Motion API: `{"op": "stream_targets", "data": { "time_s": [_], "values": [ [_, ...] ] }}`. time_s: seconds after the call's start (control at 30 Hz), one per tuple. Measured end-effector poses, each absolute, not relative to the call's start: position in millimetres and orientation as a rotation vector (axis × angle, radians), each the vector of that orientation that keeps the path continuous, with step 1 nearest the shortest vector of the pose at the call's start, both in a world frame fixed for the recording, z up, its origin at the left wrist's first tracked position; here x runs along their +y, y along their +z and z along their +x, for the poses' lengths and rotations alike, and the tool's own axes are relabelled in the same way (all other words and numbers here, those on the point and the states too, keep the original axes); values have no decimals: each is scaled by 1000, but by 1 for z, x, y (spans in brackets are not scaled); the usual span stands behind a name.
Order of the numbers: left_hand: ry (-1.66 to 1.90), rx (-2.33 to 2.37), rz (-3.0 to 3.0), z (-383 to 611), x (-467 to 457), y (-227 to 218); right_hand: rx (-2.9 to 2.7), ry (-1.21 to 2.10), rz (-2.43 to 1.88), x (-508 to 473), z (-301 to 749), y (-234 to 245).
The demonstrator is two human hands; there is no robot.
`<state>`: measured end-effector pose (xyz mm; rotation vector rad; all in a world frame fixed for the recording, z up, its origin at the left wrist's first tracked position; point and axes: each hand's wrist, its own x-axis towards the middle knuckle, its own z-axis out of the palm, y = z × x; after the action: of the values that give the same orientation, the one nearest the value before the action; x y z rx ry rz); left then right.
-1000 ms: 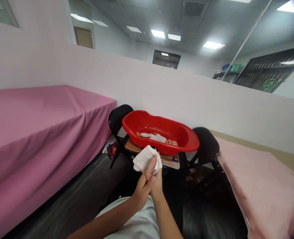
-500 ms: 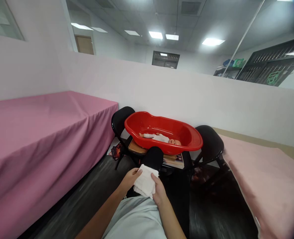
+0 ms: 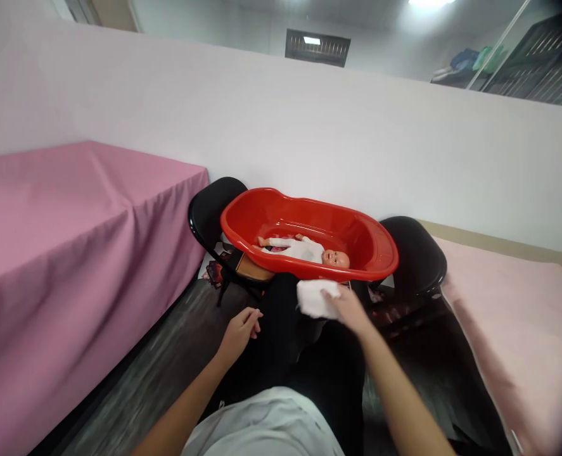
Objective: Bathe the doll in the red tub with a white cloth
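A red plastic tub (image 3: 242, 221) rests across two black chairs against the white wall. Inside it lies a baby doll (image 3: 309, 251) in a white suit, head to the right. My right hand (image 3: 347, 307) grips a folded white cloth (image 3: 313, 299) just below the tub's near rim. My left hand (image 3: 239, 330) hangs lower left over my dark-trousered knee, fingers loosely curled, holding nothing.
A bed with a pink cover (image 3: 71, 221) fills the left side. A paler pink bed (image 3: 513, 316) lies at the right. Black chairs (image 3: 416, 256) flank the tub. Books or magazines (image 3: 214, 272) lie under the tub and on the dark wood floor.
My left hand let go of the cloth and dropped to the left. My right hand carried the cloth forward and right toward the tub. The view tilted down and moved closer.
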<state>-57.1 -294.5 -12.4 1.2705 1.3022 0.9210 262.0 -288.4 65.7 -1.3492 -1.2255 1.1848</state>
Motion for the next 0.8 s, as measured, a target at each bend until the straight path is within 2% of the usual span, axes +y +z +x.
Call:
{"op": "stream_targets", "data": {
  "time_s": [0.13, 0.2, 0.27, 0.4, 0.47, 0.6, 0.7, 0.8],
  "values": [
    [904, 1369, 1247, -64, -283, -8, -1457, 74, -1563, -234, 389, 167],
    [874, 1418, 1244, -63, -277, -8, -1573, -225, -1624, -206, 436, 189],
    [849, 1442, 1253, -58, -267, -4, -1708, -361, -1683, -180, 470, 182],
    [814, 1425, 1280, -52, -235, 15, -2003, -144, -1940, -154, 502, 119],
    [799, 1391, 1370, -55, -217, 31, -1992, -148, -1928, -161, 505, 94],
    [872, 1402, 1661, -55, -164, 67, -1651, -110, -1834, -188, 487, 84],
    [967, 1368, 1910, -36, -101, 83, -1531, 178, -1742, -183, 457, 85],
    [802, 1275, 2172, -7, -30, 74, -1166, 468, -1724, -147, 425, 70]
  ]
}}
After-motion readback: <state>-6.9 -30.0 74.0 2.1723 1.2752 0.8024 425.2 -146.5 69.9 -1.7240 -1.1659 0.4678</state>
